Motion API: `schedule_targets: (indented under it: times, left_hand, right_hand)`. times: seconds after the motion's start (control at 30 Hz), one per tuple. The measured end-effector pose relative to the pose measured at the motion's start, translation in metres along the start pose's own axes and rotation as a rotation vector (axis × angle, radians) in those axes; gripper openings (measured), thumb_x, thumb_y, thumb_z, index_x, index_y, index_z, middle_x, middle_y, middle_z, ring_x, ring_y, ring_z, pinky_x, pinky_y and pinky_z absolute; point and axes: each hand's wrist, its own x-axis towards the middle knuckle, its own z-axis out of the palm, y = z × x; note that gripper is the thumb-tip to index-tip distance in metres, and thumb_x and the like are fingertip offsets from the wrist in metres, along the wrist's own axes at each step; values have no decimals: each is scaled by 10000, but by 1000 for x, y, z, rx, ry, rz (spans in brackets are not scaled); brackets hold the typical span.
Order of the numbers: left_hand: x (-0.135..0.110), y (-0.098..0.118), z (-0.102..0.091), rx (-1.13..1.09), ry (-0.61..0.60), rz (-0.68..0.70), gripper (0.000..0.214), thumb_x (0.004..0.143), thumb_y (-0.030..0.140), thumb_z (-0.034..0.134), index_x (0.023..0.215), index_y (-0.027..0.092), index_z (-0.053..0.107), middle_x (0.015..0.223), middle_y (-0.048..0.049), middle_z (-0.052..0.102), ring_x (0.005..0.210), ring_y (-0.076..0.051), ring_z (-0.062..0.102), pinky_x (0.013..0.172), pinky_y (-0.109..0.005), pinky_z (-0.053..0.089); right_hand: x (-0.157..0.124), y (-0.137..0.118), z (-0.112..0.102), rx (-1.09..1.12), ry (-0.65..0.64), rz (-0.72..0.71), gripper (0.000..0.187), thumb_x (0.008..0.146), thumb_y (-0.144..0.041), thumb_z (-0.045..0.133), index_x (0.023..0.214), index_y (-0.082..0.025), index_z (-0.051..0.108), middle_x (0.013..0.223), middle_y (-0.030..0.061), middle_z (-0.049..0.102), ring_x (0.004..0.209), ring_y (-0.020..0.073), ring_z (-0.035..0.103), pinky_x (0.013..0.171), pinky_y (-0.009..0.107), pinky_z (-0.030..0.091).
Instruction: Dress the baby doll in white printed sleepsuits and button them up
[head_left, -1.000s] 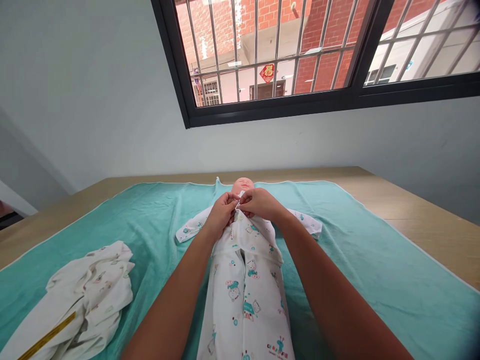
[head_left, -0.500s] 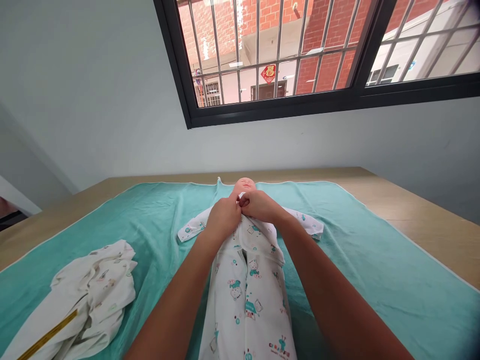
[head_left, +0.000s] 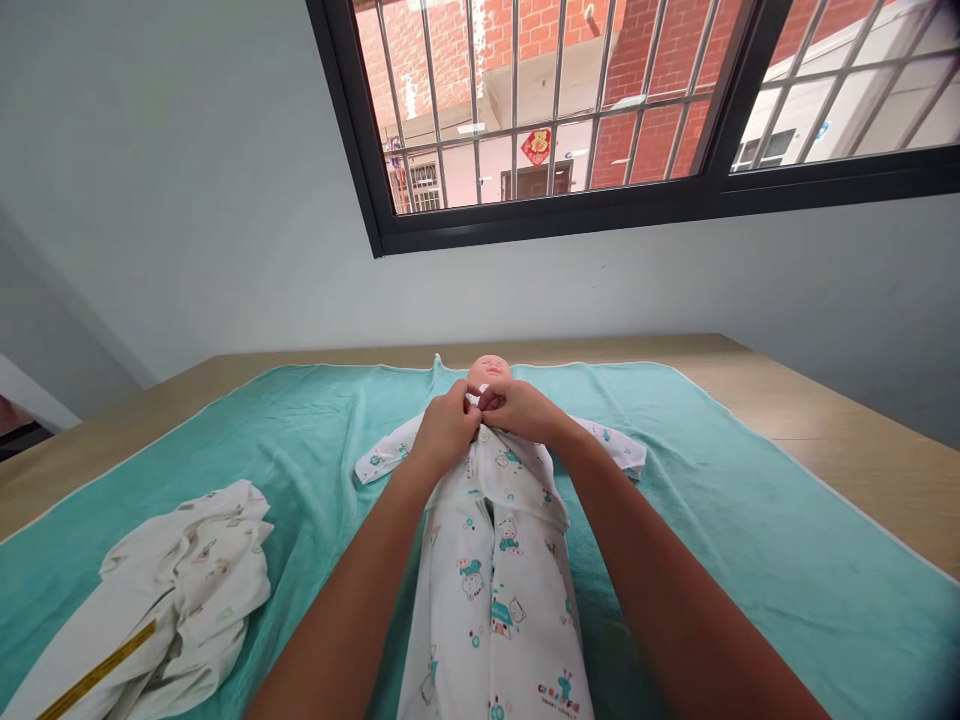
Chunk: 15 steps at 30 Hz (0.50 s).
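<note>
A baby doll (head_left: pixel 491 369) lies on its back, its head toward the wall. It wears a white printed baby jacket (head_left: pixel 514 475), sleeves spread to both sides, and white printed baby trousers (head_left: pixel 517 610). At the collar, my left hand (head_left: pixel 448 425) pinches the jacket's front edge. My right hand (head_left: pixel 517 410) is closed on the other side of the same neckline, its fingertips almost meeting those of the left. A small button shows just below the hands. The exact bit of cloth between the fingers is hidden.
A turquoise blanket (head_left: pixel 315 430) covers most of the wooden table (head_left: pixel 810 430). On the left lies a crumpled white printed garment (head_left: pixel 187 590) with a yellow strip (head_left: pixel 97 670) on it. Behind the table stand a grey wall and a dark-framed barred window (head_left: pixel 540 228).
My left hand has shifted slightly and its fingers have adjusted at the collar, so a button shows below. The right hand has barely moved, and the doll stays in place.
</note>
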Motion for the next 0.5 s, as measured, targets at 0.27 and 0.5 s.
schedule_targets:
  times: [0.27, 0.5]
  left_hand:
    - [-4, -2, 6, -310, 58, 47, 203, 781, 184, 503, 967, 225, 572, 598, 73, 461, 500, -84, 425, 505, -192, 342]
    - [-5, 2, 11, -505, 83, -44, 157, 750, 181, 536, 905, 209, 537, 546, 88, 436, 453, -71, 394, 458, -188, 325]
  right_hand:
    - [-2, 0, -9, 303, -98, 148, 112, 727, -277, 604, 750, -170, 627, 631, 2, 584, 576, 105, 486, 522, 228, 368]
    - [-2, 9, -9, 464, -112, 134, 157, 754, -319, 638, 764, -163, 624, 665, 6, 560, 595, 100, 474, 542, 225, 375]
